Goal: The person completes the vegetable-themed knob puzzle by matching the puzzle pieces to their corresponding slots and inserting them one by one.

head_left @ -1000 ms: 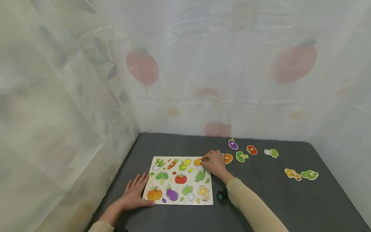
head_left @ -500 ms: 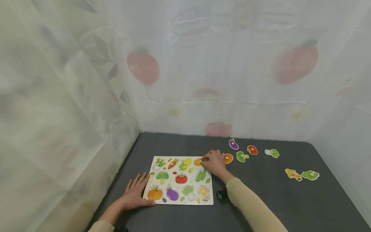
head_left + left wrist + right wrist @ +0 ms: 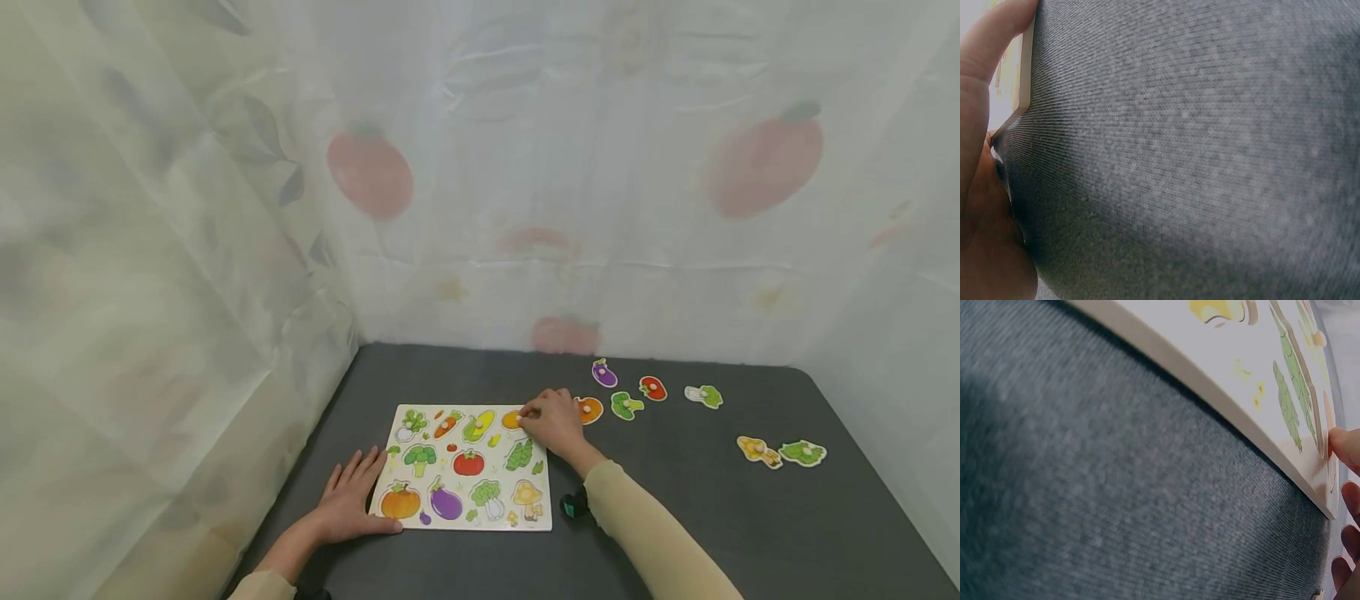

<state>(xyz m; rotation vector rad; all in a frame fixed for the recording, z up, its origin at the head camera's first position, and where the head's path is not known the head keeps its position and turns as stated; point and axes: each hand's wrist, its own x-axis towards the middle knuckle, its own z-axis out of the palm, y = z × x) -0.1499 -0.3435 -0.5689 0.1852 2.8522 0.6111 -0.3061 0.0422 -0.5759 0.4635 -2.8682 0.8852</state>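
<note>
Right grip [image 3: 557, 422] pinches an orange piece [image 3: 510, 419] on the vegetable-printed board [image 3: 497, 473]; left grip [image 3: 348, 500], spread wide, touches it near the counter's [image 3: 667, 492] left edge

Left grip [image 3: 347, 507] wide and straight-fingered, right grip [image 3: 556, 419] farther forward in a pinch

Wide gap between right sleeve [image 3: 656, 529] and mushroom piece [image 3: 757, 451], orange piece [image 3: 592, 409] beside right hand [image 3: 557, 422], curtain [image 3: 630, 300] behind

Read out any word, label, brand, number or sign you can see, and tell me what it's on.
There are none I can read.
The puzzle board, loose pieces and hanging sheet show only pictures.
Any marking on the black wrist device is too small to tell.
</note>
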